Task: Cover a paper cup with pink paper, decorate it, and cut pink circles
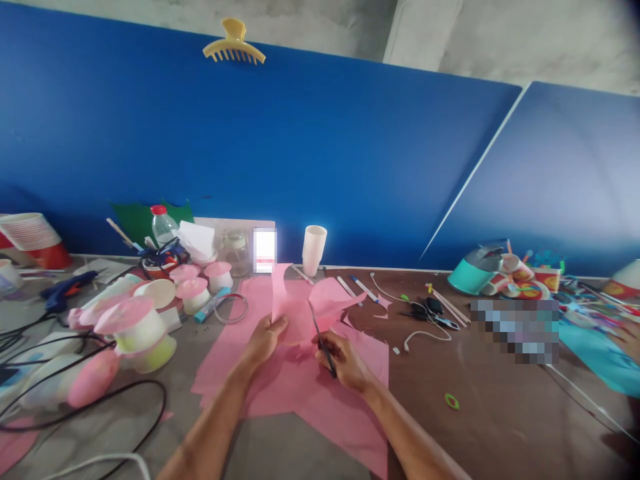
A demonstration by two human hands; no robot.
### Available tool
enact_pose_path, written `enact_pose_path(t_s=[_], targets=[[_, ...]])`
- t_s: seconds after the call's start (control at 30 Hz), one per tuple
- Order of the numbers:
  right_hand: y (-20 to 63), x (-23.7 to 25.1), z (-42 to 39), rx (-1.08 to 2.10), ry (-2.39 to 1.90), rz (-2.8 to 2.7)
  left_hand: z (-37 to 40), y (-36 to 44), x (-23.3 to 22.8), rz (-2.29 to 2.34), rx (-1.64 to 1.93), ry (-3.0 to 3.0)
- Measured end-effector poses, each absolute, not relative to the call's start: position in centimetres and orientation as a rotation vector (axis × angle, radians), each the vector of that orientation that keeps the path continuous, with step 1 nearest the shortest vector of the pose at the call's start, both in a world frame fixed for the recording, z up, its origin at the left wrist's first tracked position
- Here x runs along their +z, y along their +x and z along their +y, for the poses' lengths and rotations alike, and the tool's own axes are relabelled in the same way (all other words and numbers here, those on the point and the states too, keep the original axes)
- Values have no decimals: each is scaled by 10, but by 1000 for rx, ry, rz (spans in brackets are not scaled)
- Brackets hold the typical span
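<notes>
In the middle of the head view, my left hand (266, 339) pinches the lower left edge of a pink paper sheet (296, 319), holding it up off the table. My right hand (345, 360) is closed round the handles of a pair of scissors (325, 350). Their blades point up and away from me, at the cut in the paper. A curled flap of the sheet stands to the right of the blades. Beneath both hands lie more pink paper sheets (273, 399), with small pink offcuts (383, 303) to the right.
Paper cups with pink tops (137, 317) stand at left beside black cables (165, 400) and a blue glue gun (65, 291). A white cup stack (315, 250) stands by the blue partition (320, 153). Keys (433, 309), a white cable (425, 335) and a teal container (470, 272) lie right.
</notes>
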State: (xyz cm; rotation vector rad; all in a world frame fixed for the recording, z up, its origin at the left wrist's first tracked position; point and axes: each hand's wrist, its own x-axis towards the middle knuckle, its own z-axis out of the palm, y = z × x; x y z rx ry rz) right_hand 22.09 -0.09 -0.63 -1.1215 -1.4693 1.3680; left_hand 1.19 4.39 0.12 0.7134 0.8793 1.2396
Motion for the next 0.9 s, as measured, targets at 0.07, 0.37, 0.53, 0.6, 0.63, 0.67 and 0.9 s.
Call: enact_pose_path(t_s=[0.07,0.37,0.53,0.6,0.63,0.67,0.9], targets=[[221,-6,-1,1374,-1114,-1459,42,12,3,919,1171,828],[224,-6,-2,1385,-1118,-1503,38,14,14,986,1140,995],[227,-2,-2,1385,-1132,-1542,36,15,18,986,1107,1032],[227,-1,-2,1378,-1143,-1553,35,15,20,983,1091,1049],[227,-1,-2,1367,-1147,-1558,35,15,21,988,1087,1061],[227,-1,-2,1354,-1151,-1559,35,15,22,996,1085,1074],[226,-6,0,1375,-1135,-1521,34,14,23,1044,1073,1114]])
